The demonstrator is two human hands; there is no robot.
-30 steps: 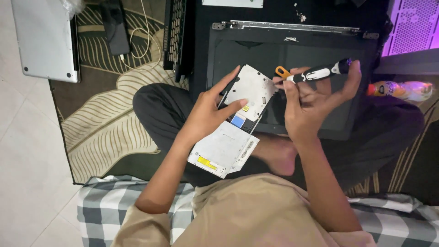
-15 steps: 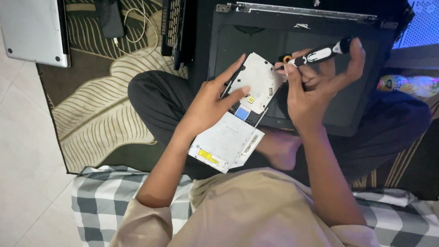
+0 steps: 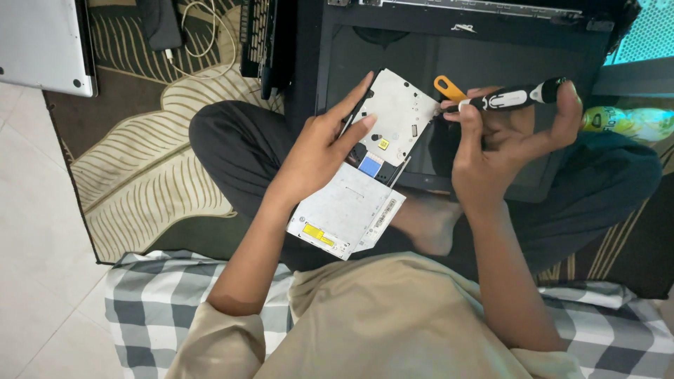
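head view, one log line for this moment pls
left hand grips optical drive | right hand holds screwdriver, tip at drive's edge | orange tool behind | laptop base on lap

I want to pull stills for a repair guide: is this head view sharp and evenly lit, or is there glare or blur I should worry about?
Head view: mostly sharp on the left hand and the silver drive; soft, even light with faint shadows; the screen at the top right glows brightly, near washed out; the right hand with the screwdriver is slightly soft; edges bend a little from the wide lens.
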